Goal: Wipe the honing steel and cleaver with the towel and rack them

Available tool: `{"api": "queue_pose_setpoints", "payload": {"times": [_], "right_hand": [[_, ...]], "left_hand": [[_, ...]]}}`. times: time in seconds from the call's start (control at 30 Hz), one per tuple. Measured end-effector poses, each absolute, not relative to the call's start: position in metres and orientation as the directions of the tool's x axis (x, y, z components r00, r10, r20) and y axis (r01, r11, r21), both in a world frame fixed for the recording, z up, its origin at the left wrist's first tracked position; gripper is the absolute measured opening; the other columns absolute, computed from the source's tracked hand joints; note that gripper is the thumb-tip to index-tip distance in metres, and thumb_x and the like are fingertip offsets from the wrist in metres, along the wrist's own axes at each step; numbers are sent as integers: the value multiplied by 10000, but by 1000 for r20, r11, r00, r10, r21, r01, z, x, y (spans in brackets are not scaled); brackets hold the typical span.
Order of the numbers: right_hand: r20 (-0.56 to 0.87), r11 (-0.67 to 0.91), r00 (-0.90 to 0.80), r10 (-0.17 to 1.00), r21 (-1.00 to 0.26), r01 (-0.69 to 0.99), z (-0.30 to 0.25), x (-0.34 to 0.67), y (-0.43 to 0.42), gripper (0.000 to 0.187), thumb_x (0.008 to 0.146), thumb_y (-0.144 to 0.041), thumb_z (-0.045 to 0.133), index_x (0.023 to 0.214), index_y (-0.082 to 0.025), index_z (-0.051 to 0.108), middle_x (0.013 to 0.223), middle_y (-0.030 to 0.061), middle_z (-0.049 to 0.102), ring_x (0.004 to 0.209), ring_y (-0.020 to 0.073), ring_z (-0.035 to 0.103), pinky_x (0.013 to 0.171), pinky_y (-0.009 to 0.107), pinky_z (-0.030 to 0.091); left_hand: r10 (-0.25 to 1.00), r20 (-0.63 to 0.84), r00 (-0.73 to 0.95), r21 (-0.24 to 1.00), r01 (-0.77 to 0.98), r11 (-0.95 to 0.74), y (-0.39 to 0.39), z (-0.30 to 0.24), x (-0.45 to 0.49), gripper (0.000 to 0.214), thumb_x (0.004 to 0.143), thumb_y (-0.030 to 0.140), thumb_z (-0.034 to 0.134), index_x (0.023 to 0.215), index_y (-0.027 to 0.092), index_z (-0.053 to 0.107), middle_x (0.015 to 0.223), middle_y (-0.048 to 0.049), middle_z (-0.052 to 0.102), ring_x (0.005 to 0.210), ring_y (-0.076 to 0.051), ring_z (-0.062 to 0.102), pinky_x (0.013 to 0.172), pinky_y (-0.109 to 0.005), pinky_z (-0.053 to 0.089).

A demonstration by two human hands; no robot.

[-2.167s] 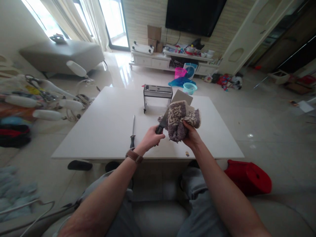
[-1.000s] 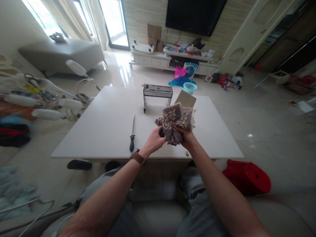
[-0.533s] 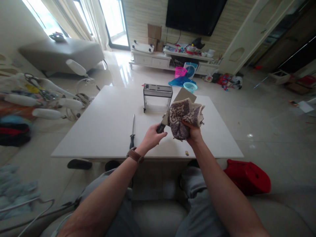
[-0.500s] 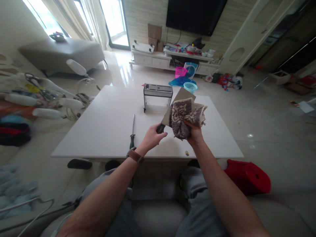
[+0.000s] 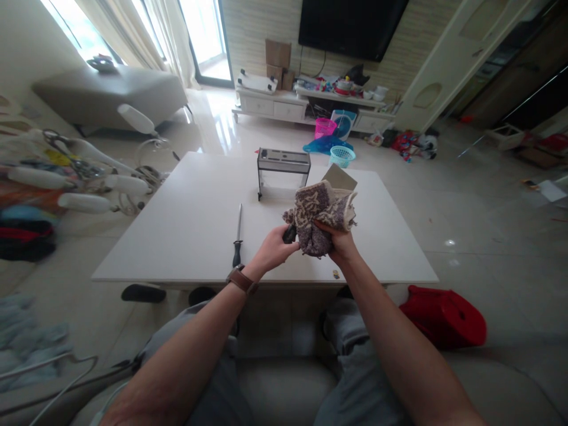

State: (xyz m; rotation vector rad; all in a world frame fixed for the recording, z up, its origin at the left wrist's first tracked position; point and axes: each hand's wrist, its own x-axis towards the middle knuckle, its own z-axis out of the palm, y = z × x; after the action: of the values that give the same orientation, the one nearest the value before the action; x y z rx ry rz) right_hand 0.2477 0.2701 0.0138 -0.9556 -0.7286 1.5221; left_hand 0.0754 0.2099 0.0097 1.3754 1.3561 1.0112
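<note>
In the head view, my left hand [image 5: 277,248] is gripping a knife [image 5: 341,177] by its black handle [image 5: 289,234], while my right hand [image 5: 341,244] is clutching a bunched towel [image 5: 312,204] over the blade, above the white table [image 5: 186,231]. I am apparently wiping the blade; the towel is hiding most of it, so I cannot tell where the edge is lying, and the next move is calling for a steady handle and well-covered fingers.

Brown wristband [image 5: 242,279] on the left, bare forearms [image 5: 190,343] and fingers [image 5: 326,228], creased grey trousers [image 5: 352,373]
</note>
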Motion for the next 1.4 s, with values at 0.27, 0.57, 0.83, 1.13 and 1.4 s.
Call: {"api": "queue_pose_setpoints", "payload": {"times": [0.27, 0.57, 0.83, 1.13, 1.4], "right_hand": [[-129, -44, 127, 984, -851, -524, 21, 273, 288, 477, 515, -144, 943, 945, -215, 750, 1008, 10, 822, 1033, 237, 761, 1065, 464, 608], [-254, -296, -153, 955, -820, -491, 21, 242, 262, 431, 490, -181, 954, 883, -195, 779, 964, 23, 829, 969, 260, 774, 990, 449, 641], [-255, -257, -63, 965, -863, -435, 12, 236, 261, 502, 423, -155, 970, 885, -174, 776, 929, 32, 826, 893, 256, 760, 905, 448, 648], [-180, -128, 72, 981, -881, -455, 26, 253, 273, 503, 409, -100, 950, 865, -189, 757, 928, 21, 825, 928, 272, 763, 924, 472, 658], [-200, -145, 47, 979, -834, -532, 27, 275, 286, 391, 541, -170, 916, 897, -208, 757, 961, 6, 829, 961, 240, 778, 974, 437, 655]], "left_hand": [[999, -45, 15, 977, 211, 41, 211, 20, 65, 207, 761, 314, 682, 735, 198, 512, 556, 86, 429, 416, -73, 454, 350, -196, 383], [993, -120, 4, 991, 57, 120, 208, 13, 86, 206, 684, 220, 659, 871, 175, 586, 523, 94, 509, 370, -69, 451, 351, -185, 385], [996, -82, 18, 991, 107, 80, 207, 6, 85, 248, 699, 226, 673, 928, 155, 610, 550, 88, 520, 395, -81, 485, 353, -190, 415], [992, -114, 62, 991, 75, 109, 210, 18, 77, 157, 717, 236, 660, 810, 186, 544, 526, 102, 458, 388, -63, 451, 366, -187, 382], [982, -159, 105, 984, 102, 148, 206, 15, 76, 207, 722, 256, 688, 766, 203, 492, 535, 105, 431, 390, -64, 443, 354, -195, 375]]}}
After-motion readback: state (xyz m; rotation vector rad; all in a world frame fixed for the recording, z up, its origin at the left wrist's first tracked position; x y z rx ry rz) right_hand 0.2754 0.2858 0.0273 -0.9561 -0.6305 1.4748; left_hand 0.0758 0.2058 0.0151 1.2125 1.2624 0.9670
